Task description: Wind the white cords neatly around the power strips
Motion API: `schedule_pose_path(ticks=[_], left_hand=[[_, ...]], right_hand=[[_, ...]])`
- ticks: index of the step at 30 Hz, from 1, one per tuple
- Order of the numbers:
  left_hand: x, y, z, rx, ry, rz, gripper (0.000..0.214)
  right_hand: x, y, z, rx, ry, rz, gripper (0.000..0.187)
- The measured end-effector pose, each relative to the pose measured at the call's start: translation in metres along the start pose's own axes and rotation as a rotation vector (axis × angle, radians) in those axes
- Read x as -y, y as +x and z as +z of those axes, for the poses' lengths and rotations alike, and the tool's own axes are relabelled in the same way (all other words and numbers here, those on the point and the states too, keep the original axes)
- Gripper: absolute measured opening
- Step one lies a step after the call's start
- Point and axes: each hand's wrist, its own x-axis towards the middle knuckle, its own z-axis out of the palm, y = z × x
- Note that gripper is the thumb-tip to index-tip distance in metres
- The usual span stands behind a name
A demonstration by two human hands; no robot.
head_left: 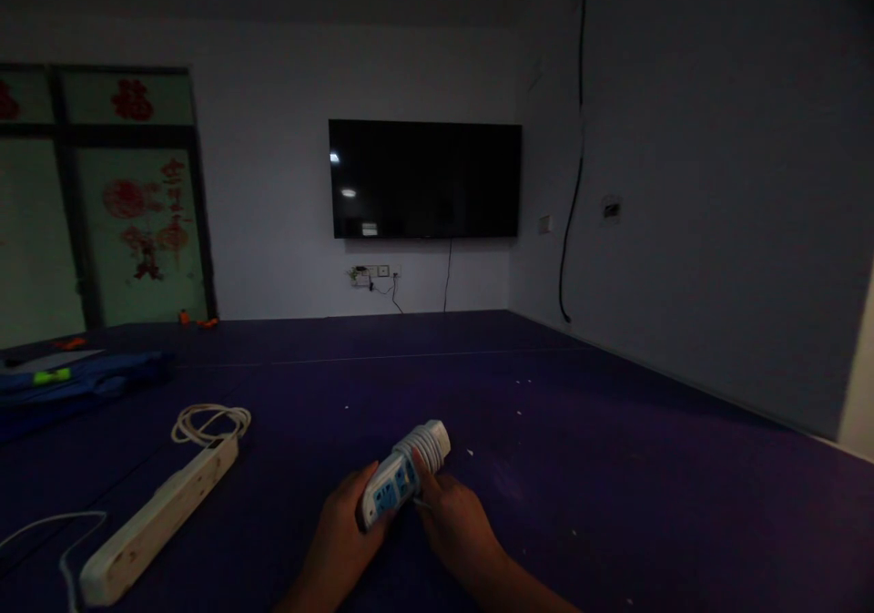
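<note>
Between my two hands is a small white power strip [386, 493] with blue socket faces, held at a tilt above the purple surface. Its white cord [424, 450] is wound in several turns around the far end. My left hand [347, 524] is closed around the near end. At the wound cord, my right hand [456, 520] is closed, its thumb pressed along the coils; a short piece of cord shows under its fingers. To the left lies a longer white power strip [164, 515], with a loosely looped white cable [208, 423] at its far end.
A thin white cable [61, 520] runs at the lower left. Folded blue cloth [88, 378] with a yellow-green patch lies at the far left. Small white scraps dot the purple surface [614, 467]. A television [427, 180] hangs on the far wall, and a black cable [572, 221] hangs at right.
</note>
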Motion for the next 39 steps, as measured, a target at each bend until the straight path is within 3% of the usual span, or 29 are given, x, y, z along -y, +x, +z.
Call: schedule_pose_path(ticks=[10,20,24,29,39], left_hand=[[0.003,-0.001,0.002,0.018,0.063,0.022,0.04],[0.001,-0.004,-0.001,0.051,0.092,0.11,0.046],[-0.001,-0.004,-0.003,0.072,0.097,0.109,0.046],[-0.002,-0.004,-0.003,0.1,0.074,0.057,0.047],[0.0,-0.005,-0.002,0.107,0.114,0.004,0.05]], right_hand=[[0.001,-0.002,-0.004,-0.041,0.027,0.016,0.061],[0.003,-0.005,-0.008,-0.387,0.042,-0.103,0.032],[0.005,-0.005,-0.011,-0.474,0.061,-0.193,0.029],[0.003,-0.004,-0.012,-0.455,-0.002,-0.161,0.037],[0.001,-0.004,-0.011,-0.258,-0.004,-0.057,0.057]])
